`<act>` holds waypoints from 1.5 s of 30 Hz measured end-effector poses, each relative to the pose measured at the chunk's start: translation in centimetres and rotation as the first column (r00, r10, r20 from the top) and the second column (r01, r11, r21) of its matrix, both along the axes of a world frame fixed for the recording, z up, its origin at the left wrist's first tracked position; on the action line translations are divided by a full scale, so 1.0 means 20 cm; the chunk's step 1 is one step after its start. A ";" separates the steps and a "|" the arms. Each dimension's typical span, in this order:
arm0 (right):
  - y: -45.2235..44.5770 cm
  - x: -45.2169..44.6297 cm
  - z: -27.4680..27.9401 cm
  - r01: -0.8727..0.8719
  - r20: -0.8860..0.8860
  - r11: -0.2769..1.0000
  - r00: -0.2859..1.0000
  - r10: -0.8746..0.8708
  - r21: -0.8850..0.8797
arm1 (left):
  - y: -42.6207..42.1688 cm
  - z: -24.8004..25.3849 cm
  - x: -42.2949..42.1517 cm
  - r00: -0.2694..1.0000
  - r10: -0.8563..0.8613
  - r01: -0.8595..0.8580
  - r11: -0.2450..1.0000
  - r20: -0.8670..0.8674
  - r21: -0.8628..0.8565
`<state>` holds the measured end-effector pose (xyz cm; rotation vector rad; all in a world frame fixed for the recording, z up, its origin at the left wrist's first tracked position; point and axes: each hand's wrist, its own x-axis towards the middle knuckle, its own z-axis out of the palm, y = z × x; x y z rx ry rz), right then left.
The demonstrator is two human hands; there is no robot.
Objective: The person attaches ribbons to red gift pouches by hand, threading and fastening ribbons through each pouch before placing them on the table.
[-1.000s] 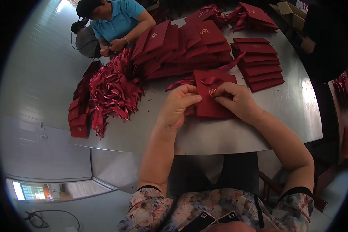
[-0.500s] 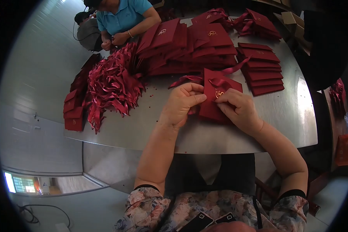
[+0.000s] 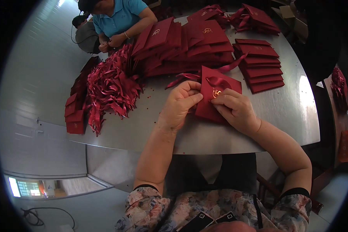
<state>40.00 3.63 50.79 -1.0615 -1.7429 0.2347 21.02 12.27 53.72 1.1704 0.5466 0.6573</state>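
A dark red gift bag (image 3: 207, 89) with a gold logo lies tilted on the table's near side, between my hands. My left hand (image 3: 181, 103) grips its left edge, thumb on the front and fingers curled behind. My right hand (image 3: 239, 111) is closed in a pinch against the bag's front, just below the logo; what sits between its fingertips is hidden. Across the upper front of the bag runs a red satin ribbon (image 3: 218, 82). Another ribbon length (image 3: 181, 78) trails out past my left fingers, and one (image 3: 234, 67) stretches to the upper right.
Red bags are piled (image 3: 174, 50) beyond my hands. A neat stack (image 3: 261, 69) stands at right, and further bags (image 3: 255, 19) lie behind it. Left of centre is a heap of ribbons (image 3: 114, 87) beside small bags (image 3: 74, 116). A co-worker in a blue shirt (image 3: 120, 17) sits across the metal table (image 3: 154, 135).
The view has shifted slightly. Both hands remain at the bag, my right fingertips a little lower and further left on its front, with more of the logo showing.
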 end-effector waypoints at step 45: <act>0.02 0.03 0.01 0.032 -0.090 0.912 0.993 -0.075 -0.408 | 0.02 -0.07 0.05 0.961 -0.137 0.173 0.975 -0.238 0.138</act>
